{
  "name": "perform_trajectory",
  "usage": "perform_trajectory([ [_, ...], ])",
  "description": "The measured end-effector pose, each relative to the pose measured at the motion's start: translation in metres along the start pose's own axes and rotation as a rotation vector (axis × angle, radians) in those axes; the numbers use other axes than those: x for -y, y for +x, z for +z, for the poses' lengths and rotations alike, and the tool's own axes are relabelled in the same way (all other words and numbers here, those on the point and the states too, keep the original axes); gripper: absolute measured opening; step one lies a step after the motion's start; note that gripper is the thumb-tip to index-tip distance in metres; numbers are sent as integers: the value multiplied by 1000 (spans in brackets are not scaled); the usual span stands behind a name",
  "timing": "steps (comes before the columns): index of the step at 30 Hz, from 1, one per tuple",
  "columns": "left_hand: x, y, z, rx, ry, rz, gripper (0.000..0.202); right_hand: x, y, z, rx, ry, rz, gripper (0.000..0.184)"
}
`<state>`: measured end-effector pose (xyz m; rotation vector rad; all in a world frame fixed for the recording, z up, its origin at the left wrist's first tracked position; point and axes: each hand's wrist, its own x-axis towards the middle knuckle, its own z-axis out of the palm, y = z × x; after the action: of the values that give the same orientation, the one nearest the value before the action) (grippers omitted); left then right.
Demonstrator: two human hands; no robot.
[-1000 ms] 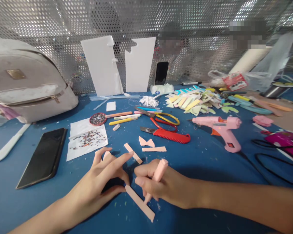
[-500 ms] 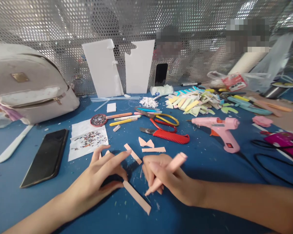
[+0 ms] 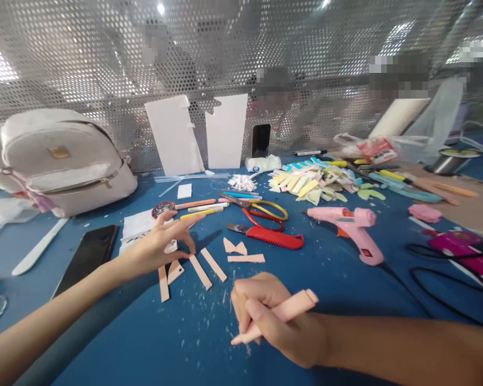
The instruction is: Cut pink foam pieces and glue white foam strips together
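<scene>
My right hand [image 3: 271,316] rests on the blue table [image 3: 330,284] near the front, closed round a pale pink pen-like tool [image 3: 279,313] whose tip touches the table. My left hand [image 3: 161,244] is stretched forward and to the left, fingers spread, thumb and forefinger just above the near end of a pink foam strip [image 3: 200,271]. More pink strips [image 3: 213,264] and small pink cut pieces [image 3: 235,247] lie beside it. A white paper sheet [image 3: 134,228] with coloured specks lies under the hand.
Red-handled scissors [image 3: 271,235], a pink glue gun [image 3: 348,225], pens, a heap of pastel foam pieces [image 3: 309,179], a black phone [image 3: 88,254], a white knife, a white backpack [image 3: 64,161]. A perforated metal screen stands behind, with white cards leaning on it and people beyond it. Black cable at right.
My left hand has moved forward and left with the long pink strip and set it down beside the other strips. My right hand stayed near the front with the pink tool. The view tilted up.
</scene>
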<state>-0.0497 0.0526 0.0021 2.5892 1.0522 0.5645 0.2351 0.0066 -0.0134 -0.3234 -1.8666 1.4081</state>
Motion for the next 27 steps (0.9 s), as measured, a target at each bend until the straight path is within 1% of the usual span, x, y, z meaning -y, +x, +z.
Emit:
perform_trajectory([
  [3,2,1,3,27,-6,7,72,0,1,0,-11,-10,-6,46],
  [7,3,-7,1,27,6,-16,67,0,1,-1,-6,-20,-5,45],
  [12,0,-21,-12,-12,65,-128,60,0,1,-2,-9,-12,-2,45],
  [15,-11,-33,-16,-57,111,-229,58,-1,1,-2,-12,-13,8,45],
  [17,-21,-42,-11,-91,134,-296,61,-1,1,-2,-18,-15,14,46],
  [18,-26,-45,-8,-110,154,-340,66,-1,1,-2,-17,-17,19,46],
  [20,-35,-50,2,-114,179,-360,82,-1,1,-2,-9,-22,26,46],
  [22,-42,-52,10,-95,215,-373,89,0,1,-2,1,-25,33,46],
  [24,-44,-50,14,-85,250,-372,88,1,2,-2,1,-29,27,47],
  [27,-44,-46,15,-98,270,-349,80,1,2,-2,-20,-52,38,49],
])
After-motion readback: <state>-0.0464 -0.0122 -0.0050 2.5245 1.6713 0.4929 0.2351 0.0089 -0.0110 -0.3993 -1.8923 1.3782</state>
